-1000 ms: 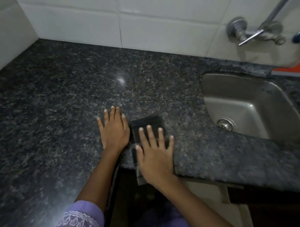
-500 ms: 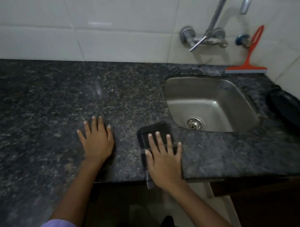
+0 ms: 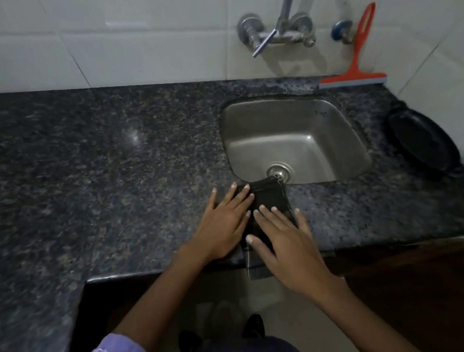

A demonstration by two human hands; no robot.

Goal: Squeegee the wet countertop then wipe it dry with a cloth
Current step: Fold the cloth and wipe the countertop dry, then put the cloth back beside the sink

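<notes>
A dark folded cloth (image 3: 272, 198) lies flat on the speckled granite countertop (image 3: 120, 166), on the strip in front of the sink; its near end hangs over the front edge. My right hand (image 3: 283, 242) presses flat on the cloth with straight, spread fingers. My left hand (image 3: 224, 223) lies flat beside it on the left, fingertips touching the cloth's left edge. The orange squeegee (image 3: 358, 63) leans upright against the wall tiles behind the sink, blade on the counter.
A steel sink (image 3: 300, 126) with a drain is set into the counter just beyond the cloth. A wall tap (image 3: 276, 34) projects above it. A black round pan (image 3: 421, 140) lies at the right. The counter turns toward me at the left.
The cloth and my right hand have slid right along the counter toward the sink. My left hand has come over from the bare counter to the cloth's left edge.
</notes>
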